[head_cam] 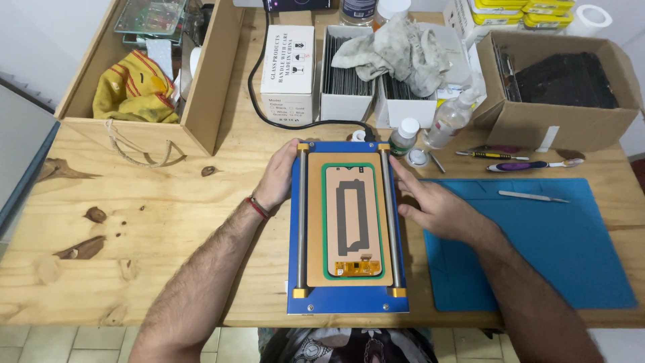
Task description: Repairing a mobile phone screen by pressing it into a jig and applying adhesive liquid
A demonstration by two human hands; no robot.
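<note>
Bracing the blue plate [347,300] at the table's six o'clock, the left hand [277,178] lies open at its nine o'clock edge, the right hand [440,207] open at three; even pressure likely keeps it square.

Left grip [277,178] fingertips behind blue machine [347,300]

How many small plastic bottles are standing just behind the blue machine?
2: a white-capped bottle by its back right corner, and a clear bottle right of that. Others may be hidden.

A repair workshop: blue heating plate [348,304], work mat [537,249], tweezers [534,196], parts boxes [346,67].
</note>
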